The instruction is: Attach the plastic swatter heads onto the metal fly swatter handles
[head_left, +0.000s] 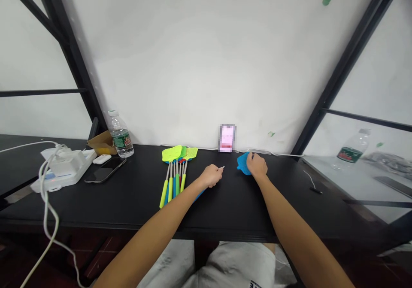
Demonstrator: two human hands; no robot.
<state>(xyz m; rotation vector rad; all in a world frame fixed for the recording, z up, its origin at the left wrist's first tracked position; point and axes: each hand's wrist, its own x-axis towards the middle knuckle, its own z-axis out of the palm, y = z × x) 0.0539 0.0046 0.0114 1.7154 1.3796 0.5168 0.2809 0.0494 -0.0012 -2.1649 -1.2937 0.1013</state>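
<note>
My left hand (211, 176) is closed around a fly swatter handle (198, 195), whose blue grip slants out below my fist. A short pale rod tip (222, 167) pokes out past my thumb. To the right, my right hand (256, 165) grips a blue fly swatter head (243, 163) by its right side. A gap of dark desk shows between the rod tip and this head. Left of my hands lies a bunch of fly swatters (174, 174), with yellow-green, green, blue and red parts, heads toward the wall and handles toward me.
A phone with a lit screen (227, 138) leans on the wall. Along the left are a water bottle (121, 135), a brown box (100, 142), a dark phone (106, 171), a white case (102, 159) and a power strip with cables (69, 168). A short black-tipped cable (316, 190) lies right.
</note>
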